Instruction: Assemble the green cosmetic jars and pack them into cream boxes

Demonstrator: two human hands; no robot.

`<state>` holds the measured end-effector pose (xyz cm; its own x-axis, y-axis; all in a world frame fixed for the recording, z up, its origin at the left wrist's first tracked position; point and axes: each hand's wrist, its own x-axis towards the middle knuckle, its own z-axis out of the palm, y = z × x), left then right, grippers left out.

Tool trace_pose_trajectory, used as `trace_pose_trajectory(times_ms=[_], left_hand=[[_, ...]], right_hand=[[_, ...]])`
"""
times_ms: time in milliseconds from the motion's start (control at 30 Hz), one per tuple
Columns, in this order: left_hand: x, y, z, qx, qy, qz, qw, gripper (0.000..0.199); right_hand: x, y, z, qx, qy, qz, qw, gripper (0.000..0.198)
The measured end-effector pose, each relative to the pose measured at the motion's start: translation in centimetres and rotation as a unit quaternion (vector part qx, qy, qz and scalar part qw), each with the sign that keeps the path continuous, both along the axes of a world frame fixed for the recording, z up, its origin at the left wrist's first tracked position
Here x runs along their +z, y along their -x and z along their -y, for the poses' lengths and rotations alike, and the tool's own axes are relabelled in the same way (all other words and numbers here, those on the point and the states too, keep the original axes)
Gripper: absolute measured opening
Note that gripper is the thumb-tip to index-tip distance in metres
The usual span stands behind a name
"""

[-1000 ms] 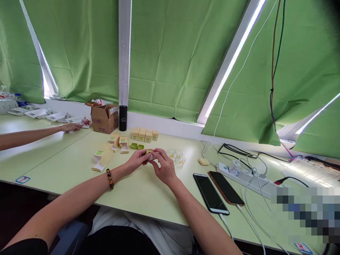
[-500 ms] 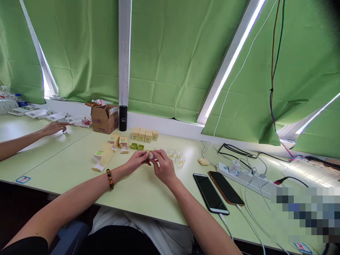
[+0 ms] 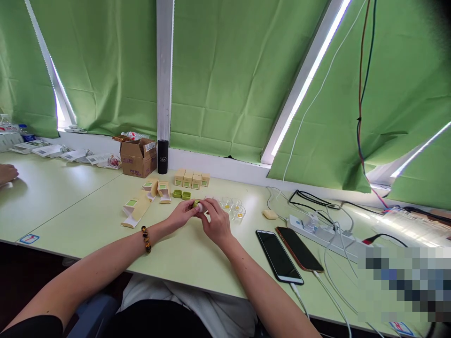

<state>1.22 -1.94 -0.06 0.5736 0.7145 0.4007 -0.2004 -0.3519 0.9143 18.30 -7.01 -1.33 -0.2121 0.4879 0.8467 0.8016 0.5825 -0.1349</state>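
Note:
Above the table my left hand (image 3: 182,214) and my right hand (image 3: 216,222) meet, fingertips pinched on a small round green-and-white piece (image 3: 199,206). Fingers cover much of it, so its exact kind is unclear. Just behind my left hand sit two little green square cases (image 3: 182,195). To the right of my right hand stand several clear plastic cups (image 3: 240,214) with yellow bits in them, partly hidden by that hand. Opened small cardboard boxes (image 3: 136,210) lie to the left of my left hand.
Several closed small boxes (image 3: 192,179) line the back, near a black tumbler (image 3: 163,157) and a brown carton (image 3: 137,159). On the right are two phones (image 3: 280,257), a power strip (image 3: 324,237) and loose cables. A co-worker's hand (image 3: 7,174) rests at far left.
The small piece has turned slightly between my fingers, showing more green on its left side. The co-worker's hand has drawn back to the left edge.

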Motion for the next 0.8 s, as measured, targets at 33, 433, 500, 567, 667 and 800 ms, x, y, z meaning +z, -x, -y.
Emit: trace_pose_trajectory(times_ms=[33,433,500,567,667,800], left_hand=[[0.1,0.0,0.1,-0.010,0.000,0.001,1.000,0.042],[-0.4,-0.2,0.2,0.101,-0.105,-0.020,0.989,0.037],[-0.5,-0.4,0.3,0.122,-0.112,-0.014,0.986,0.036],[-0.7,-0.5,0.4,0.140,-0.115,-0.013,0.983,0.036],[-0.9,-0.6,0.6,0.162,-0.116,-0.014,0.980,0.037],[-1.0,-0.7,0.9,0.178,-0.122,-0.002,0.977,0.038]], right_hand=[[0.0,0.0,0.0,-0.011,-0.012,0.007,1.000,0.034],[0.6,0.7,0.1,-0.035,-0.094,0.072,0.992,0.027],[0.7,0.8,0.2,-0.035,-0.102,0.079,0.991,0.029],[0.9,0.8,0.3,-0.033,-0.108,0.082,0.990,0.030],[1.0,0.9,0.3,-0.026,-0.118,0.083,0.989,0.031],[0.8,0.8,0.2,-0.018,-0.124,0.085,0.988,0.033]])
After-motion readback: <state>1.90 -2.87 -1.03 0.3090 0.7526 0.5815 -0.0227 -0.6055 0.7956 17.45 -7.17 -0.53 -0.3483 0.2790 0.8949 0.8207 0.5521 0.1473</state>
